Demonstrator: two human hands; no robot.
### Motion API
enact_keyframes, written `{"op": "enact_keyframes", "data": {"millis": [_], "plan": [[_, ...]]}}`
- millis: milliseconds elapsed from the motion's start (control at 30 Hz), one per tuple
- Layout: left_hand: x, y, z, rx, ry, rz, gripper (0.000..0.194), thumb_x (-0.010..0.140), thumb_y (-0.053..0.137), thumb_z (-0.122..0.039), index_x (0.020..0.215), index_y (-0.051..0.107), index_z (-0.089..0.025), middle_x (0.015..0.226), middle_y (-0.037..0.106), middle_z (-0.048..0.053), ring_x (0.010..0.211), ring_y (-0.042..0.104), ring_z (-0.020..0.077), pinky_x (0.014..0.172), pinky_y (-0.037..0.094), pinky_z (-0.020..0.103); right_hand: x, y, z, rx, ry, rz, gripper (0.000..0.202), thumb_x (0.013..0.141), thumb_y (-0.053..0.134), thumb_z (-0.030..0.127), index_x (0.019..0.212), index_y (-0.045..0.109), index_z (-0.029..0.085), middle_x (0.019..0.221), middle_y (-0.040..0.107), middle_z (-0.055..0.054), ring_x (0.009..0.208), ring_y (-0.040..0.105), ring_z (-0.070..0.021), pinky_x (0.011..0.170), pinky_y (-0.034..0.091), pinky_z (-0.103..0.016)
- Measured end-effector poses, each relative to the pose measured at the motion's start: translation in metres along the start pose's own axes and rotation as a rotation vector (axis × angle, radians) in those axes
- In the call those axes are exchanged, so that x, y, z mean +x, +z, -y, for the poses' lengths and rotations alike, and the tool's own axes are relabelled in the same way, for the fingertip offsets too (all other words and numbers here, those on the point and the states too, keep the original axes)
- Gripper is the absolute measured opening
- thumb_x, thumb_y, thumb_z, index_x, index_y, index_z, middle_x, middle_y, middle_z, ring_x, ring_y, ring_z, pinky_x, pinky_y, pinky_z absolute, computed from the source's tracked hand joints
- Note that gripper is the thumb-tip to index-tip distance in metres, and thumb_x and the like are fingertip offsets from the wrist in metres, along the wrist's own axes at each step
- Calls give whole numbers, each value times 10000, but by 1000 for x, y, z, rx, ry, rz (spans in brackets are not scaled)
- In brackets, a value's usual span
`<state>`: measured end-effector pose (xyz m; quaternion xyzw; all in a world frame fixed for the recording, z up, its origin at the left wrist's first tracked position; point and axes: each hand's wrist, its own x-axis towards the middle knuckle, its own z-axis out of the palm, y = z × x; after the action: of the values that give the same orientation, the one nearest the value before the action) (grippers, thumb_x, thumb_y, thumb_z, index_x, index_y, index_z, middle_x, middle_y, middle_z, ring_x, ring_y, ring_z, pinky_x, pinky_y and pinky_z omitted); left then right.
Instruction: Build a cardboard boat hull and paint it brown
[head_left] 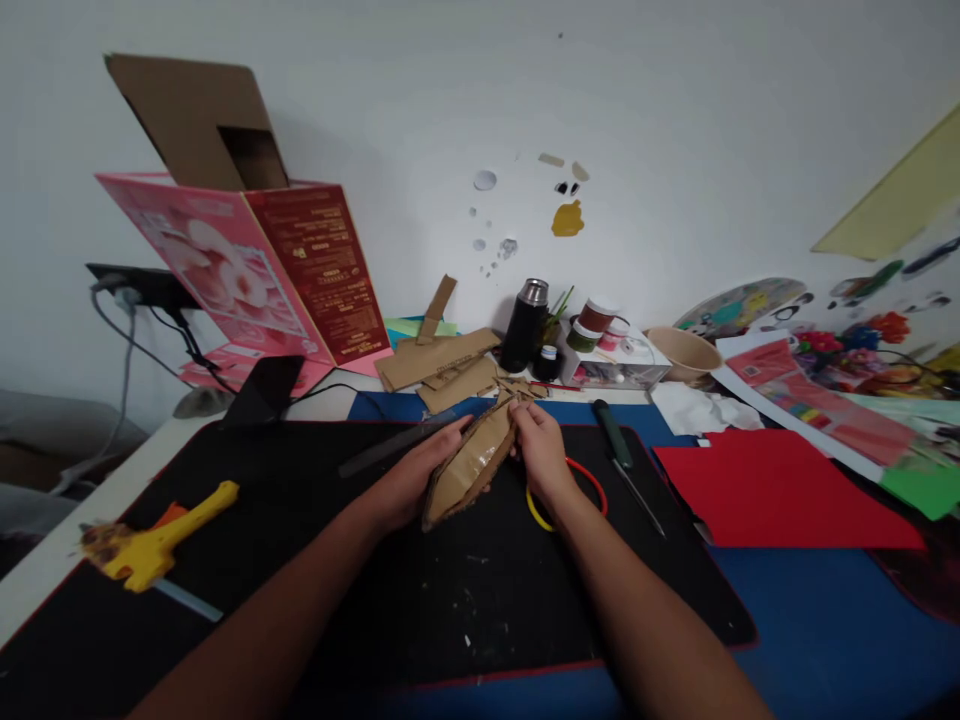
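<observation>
A leaf-shaped piece of layered cardboard [474, 460] with clear shiny tape on its face is held over the black mat [480, 600]. My left hand [421, 468] grips its left side, fingers partly hidden behind it. My right hand [538, 445] pinches its upper right tip. Below and right of my right hand, a red and yellow ring [596, 482] lies on the mat, partly covered by my wrist. A dark ruler-like strip [397, 445] lies behind my left hand.
A glue gun-like yellow object [161, 545] lies left. A green-handled screwdriver [615, 440] and red sheet [780, 490] are right. Behind stand cardboard scraps [450, 365], a black flask [525, 325], paint jars [596, 315] and a pink box [225, 270].
</observation>
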<state>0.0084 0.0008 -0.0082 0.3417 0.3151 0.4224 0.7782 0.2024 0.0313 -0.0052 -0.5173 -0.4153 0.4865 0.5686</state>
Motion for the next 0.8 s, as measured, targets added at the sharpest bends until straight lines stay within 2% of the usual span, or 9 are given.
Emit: {"op": "enact_keyframes", "data": {"millis": [33,67,200,333,467,633,800], "plan": [[-2,-1,-4,15,-59,0,608,923,733,-490,1489,609,-304,1448,675,149,984,786,351,711,657,438,2,-2,0,13,-7,-23,344,829,675,537,736,559,228,522,438,88,400,407,-103,383,323,-229],[-2,-3,-8,19,-56,-14,597,941,709,-477,1499,596,-296,1455,667,152,953,790,332,666,655,404,4,-4,0,20,-16,-37,343,829,668,533,730,538,232,508,428,93,388,416,-102,377,314,-225],[2,-14,-26,-120,78,-134,410,983,636,-376,1343,707,-192,1349,722,142,995,765,259,733,659,337,9,-9,1,19,-52,-35,329,837,648,499,717,482,240,498,450,91,374,458,-101,371,287,-212],[9,-26,-38,-226,166,-238,460,1036,500,-526,1273,723,-200,1229,765,104,984,747,229,813,645,365,9,-10,3,-26,-91,-5,345,827,678,480,693,463,246,452,439,97,358,461,-106,379,290,-219],[11,-31,-39,-227,223,-307,555,999,490,-668,1138,748,-197,1156,778,105,1015,736,241,862,624,382,7,-11,4,-74,-117,14,321,814,698,476,719,494,246,428,444,98,349,448,-117,392,281,-239],[11,-29,-37,-135,290,-298,608,975,497,-705,1215,727,-196,1284,739,143,1108,711,282,877,620,419,6,-12,4,-227,-169,39,298,867,631,495,747,510,250,436,446,89,374,462,-141,431,321,-267],[12,-22,-33,-32,397,-324,554,926,629,-649,1306,670,-249,1435,654,124,1227,656,312,883,634,455,6,-13,1,-294,-184,68,325,884,624,495,712,485,256,438,452,81,381,463,-143,445,322,-275]]}}
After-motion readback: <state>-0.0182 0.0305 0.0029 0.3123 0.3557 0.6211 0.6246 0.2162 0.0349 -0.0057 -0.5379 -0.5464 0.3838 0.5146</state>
